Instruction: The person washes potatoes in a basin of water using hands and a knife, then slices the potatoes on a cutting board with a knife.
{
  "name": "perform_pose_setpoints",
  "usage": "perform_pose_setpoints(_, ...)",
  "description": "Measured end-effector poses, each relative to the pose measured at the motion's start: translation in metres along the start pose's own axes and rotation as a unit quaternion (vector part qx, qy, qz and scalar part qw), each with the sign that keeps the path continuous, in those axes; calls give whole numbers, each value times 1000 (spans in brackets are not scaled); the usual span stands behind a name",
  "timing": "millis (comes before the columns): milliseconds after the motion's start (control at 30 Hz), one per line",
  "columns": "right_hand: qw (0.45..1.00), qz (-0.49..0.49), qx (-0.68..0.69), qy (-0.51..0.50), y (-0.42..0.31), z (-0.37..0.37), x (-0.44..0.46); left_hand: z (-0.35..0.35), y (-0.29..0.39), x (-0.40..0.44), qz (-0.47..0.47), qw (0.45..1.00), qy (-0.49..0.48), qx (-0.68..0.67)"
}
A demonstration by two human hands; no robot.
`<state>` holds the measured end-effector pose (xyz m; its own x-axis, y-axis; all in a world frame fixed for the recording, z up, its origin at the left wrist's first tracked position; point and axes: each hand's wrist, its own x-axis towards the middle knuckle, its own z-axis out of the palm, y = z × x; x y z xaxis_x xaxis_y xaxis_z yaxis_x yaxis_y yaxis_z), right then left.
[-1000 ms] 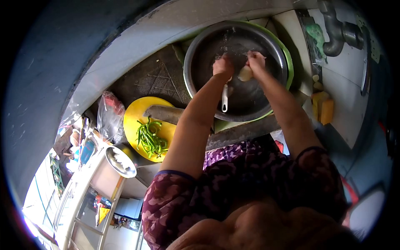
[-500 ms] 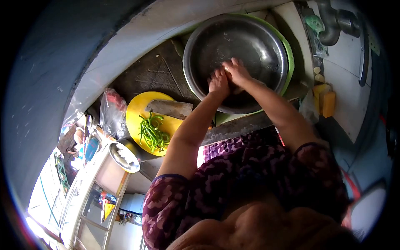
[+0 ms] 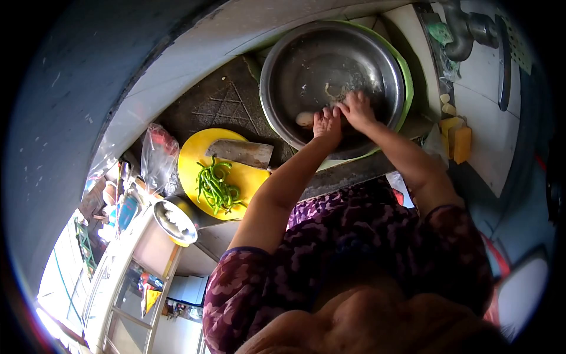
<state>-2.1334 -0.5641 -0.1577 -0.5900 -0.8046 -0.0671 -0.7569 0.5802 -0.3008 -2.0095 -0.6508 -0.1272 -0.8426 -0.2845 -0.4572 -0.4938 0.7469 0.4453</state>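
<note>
Inside a large metal basin (image 3: 281,56), my left hand (image 3: 328,125) and my right hand (image 3: 357,110) are close together near the front. Both have bent fingers somewhat apart, and nothing can be made out in either grasp. A pale rounded piece (image 3: 305,120) lies just left of my left hand. Pale, stringy bits (image 3: 331,91) float by my right fingertips. Left of the basin, cut green peppers (image 3: 217,186) and a cleaver (image 3: 242,153) rest on a yellow board (image 3: 191,156).
A metal bowl with white contents (image 3: 175,221) stands at the lower left, below a clear plastic bag (image 3: 158,156). Yellow blocks (image 3: 461,144) sit right of the basin, with a pipe (image 3: 463,32) above them. A green rim (image 3: 408,88) surrounds the basin.
My hands were apart at first, then came together, and now sit side by side farther right. The white-handled tool seen at first no longer shows. The pale rounded piece now lies free.
</note>
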Motion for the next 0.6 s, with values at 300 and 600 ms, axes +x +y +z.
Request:
perform_pose_setpoints(300, 846, 212, 488, 2, -19, -2, 34, 28, -25, 3, -33, 865, 189, -463)
perform_pose_setpoints(600, 971, -73, 228, 24, -45, -53, 69, -3, -30, -32, -66, 782, 104, -611)
